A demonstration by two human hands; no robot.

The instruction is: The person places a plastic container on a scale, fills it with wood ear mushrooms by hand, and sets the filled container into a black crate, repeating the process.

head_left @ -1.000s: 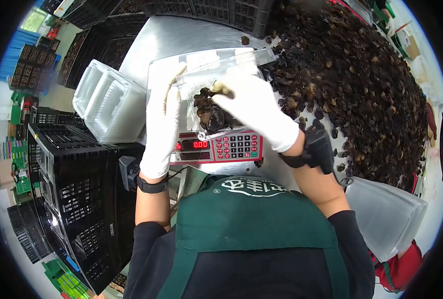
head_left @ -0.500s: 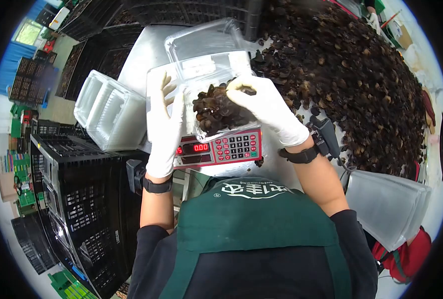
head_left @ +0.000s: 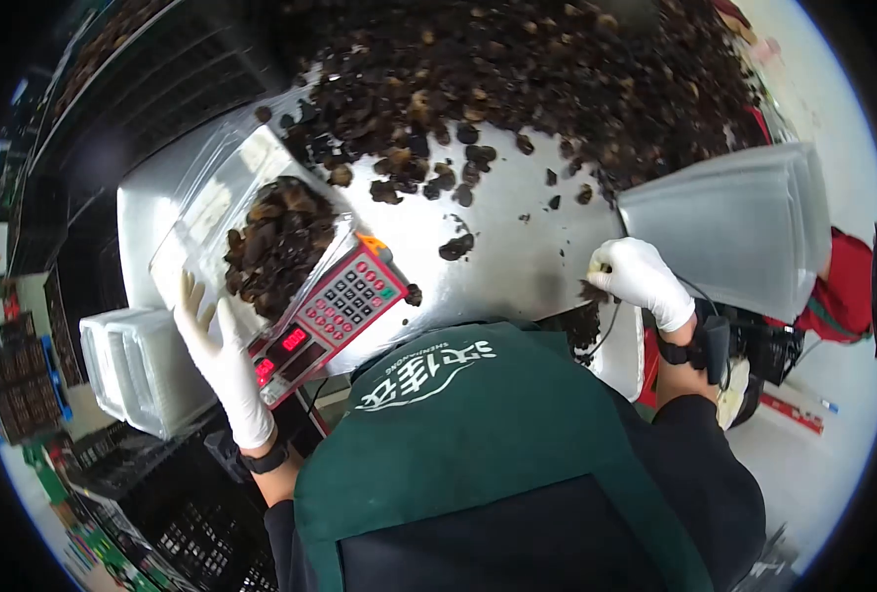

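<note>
My left hand (head_left: 214, 360), in a white glove, is open with fingers apart beside the near left side of a clear plastic tray (head_left: 322, 259). A heap of dark brown wood ear mushrooms (head_left: 278, 242) fills that tray, which rests on a red and silver digital scale (head_left: 344, 311). The lit red display shows zeros in one window. Off to the right, my gloved right hand (head_left: 646, 283) is closed in a pinch, with a dark wood ear piece at its fingertips. Below it sits a white container (head_left: 618, 360) with more dark pieces, partly hidden by my apron.
A large pile of wood ear mushrooms (head_left: 547, 84) covers the back of the metal table (head_left: 517, 212). Stacked clear trays (head_left: 142, 370) stand at left, and more stacked trays (head_left: 729, 222) at right. Black crates (head_left: 177, 94) line the far left. A person in red (head_left: 843, 286) is at the right edge.
My right hand has left the heap in the tray and moved far right, over the white container. My view has turned right; my left hand remains beside the tray, open.
</note>
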